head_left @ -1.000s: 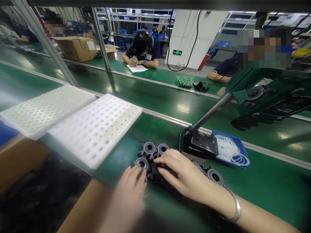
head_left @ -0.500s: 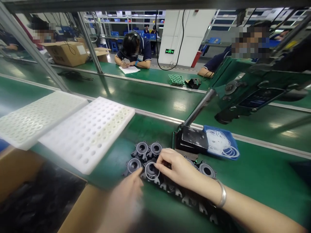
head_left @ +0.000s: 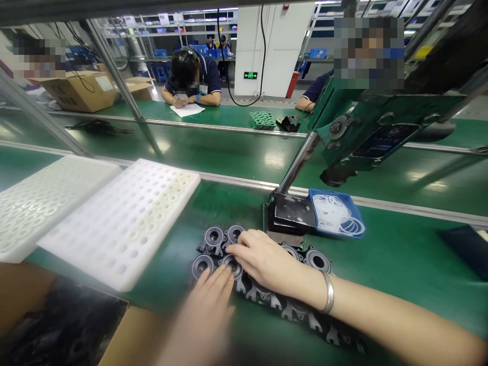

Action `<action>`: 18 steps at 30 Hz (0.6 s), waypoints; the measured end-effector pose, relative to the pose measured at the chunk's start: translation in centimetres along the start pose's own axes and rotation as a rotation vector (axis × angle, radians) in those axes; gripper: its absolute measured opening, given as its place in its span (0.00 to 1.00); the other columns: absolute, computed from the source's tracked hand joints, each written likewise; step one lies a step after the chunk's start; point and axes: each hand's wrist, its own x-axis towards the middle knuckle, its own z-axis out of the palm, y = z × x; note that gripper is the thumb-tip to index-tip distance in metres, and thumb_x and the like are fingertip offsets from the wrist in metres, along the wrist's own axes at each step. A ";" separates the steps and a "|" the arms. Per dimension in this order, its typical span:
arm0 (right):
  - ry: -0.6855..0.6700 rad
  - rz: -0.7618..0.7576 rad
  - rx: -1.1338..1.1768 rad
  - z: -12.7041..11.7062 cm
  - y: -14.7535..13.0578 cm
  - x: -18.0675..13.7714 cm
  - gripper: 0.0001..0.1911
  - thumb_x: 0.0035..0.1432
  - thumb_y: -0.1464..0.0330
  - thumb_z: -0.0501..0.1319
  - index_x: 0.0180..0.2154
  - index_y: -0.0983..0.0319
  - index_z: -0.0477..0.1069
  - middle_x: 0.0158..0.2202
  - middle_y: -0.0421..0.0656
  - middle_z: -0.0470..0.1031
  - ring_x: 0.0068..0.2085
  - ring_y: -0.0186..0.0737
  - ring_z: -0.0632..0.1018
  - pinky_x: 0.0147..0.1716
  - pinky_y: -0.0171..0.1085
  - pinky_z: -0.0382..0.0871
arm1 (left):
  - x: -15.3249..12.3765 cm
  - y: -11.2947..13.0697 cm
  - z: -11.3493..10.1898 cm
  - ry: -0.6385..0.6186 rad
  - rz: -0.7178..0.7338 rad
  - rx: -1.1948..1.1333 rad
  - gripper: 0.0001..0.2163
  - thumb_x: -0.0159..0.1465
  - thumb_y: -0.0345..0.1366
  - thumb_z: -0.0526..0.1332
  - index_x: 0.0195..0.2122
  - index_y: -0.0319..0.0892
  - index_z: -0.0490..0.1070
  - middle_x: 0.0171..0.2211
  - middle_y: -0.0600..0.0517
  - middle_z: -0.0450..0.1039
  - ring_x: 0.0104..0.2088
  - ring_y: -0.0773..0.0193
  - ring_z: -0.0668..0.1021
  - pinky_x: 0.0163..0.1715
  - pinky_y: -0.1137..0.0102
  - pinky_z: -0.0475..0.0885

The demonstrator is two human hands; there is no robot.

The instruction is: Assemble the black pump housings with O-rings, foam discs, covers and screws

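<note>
Touching a black housing [head_left: 237, 263], left hand [head_left: 206, 304] lies outstretched, unclosed; right hand [head_left: 263, 257] curled, can't tell its hold

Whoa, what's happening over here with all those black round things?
A person has both hands at the rows of round black parts on the green bench. The left hand has its fingers stretched toward the nearest parts at one end. The right hand is bent over the rows; whether it grips one is hidden. A white board with holes lies to the left, and a blue tray of white rings sits behind.
</note>
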 end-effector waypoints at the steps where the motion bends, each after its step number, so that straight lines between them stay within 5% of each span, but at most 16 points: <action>1: -0.021 -0.050 -0.042 -0.1 0.1 -0.2 0.16 0.68 0.72 0.51 0.54 0.61 0.68 0.39 0.47 0.66 0.40 0.41 0.64 0.39 0.39 0.62 | 0.0 -0.1 0.0 0.001 0.008 -0.003 0.17 0.67 0.30 0.53 0.56 0.35 0.68 0.55 0.44 0.74 0.55 0.58 0.76 0.54 0.60 0.75; 6: -0.087 -0.114 -0.157 -0.4 0.3 -1.0 0.23 0.66 0.76 0.49 0.61 0.63 0.64 0.42 0.49 0.65 0.43 0.45 0.63 0.41 0.42 0.63 | 0.1 0.1 0.2 -0.021 0.027 0.069 0.17 0.68 0.31 0.53 0.55 0.35 0.69 0.55 0.45 0.74 0.54 0.56 0.77 0.51 0.60 0.76; 18: -0.064 -0.107 -0.077 0.3 -2.3 -4.7 0.17 0.65 0.76 0.49 0.51 0.71 0.69 0.39 0.50 0.67 0.40 0.44 0.64 0.42 0.44 0.65 | -0.1 1.4 0.9 0.029 -0.034 0.114 0.17 0.66 0.28 0.52 0.55 0.35 0.70 0.54 0.43 0.74 0.54 0.56 0.77 0.51 0.63 0.75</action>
